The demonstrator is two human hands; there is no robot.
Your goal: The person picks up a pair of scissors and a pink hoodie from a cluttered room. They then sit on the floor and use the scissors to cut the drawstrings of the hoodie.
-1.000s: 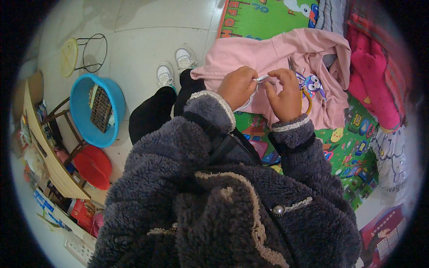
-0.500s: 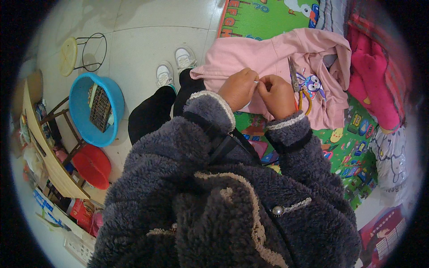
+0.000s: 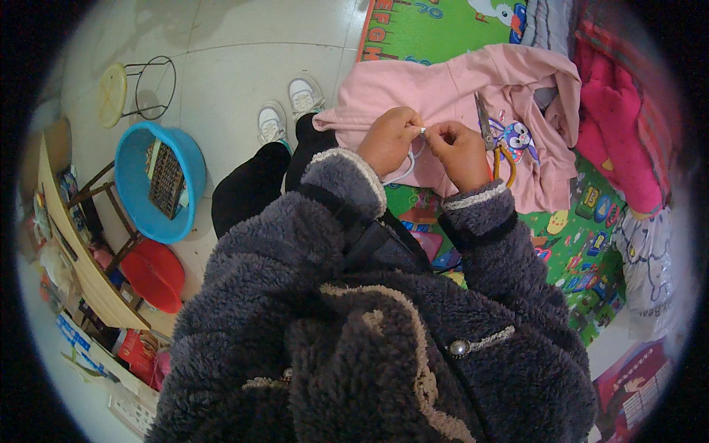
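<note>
A thin white cord runs between my hands and hangs in a loop below my left hand. My left hand is closed, thumb and forefinger pinching the cord, with a short white bit showing at the fingertips. Close beside it my right hand is also closed in a pinch at the cord; its fingertips partly hide what they grip. Under both hands spreads a pink garment with a cartoon rabbit patch. Scissors with orange-yellow handles lie on it, right of my right hand.
A green printed mat lies under the garment. Bright pink clothing is heaped at the right. To the left stand a blue basin holding a dark basket, a red basin, and a stool.
My hands have drawn slightly apart, and the left wrist has turned a little. More of the white cord's loop now shows between and below them.
</note>
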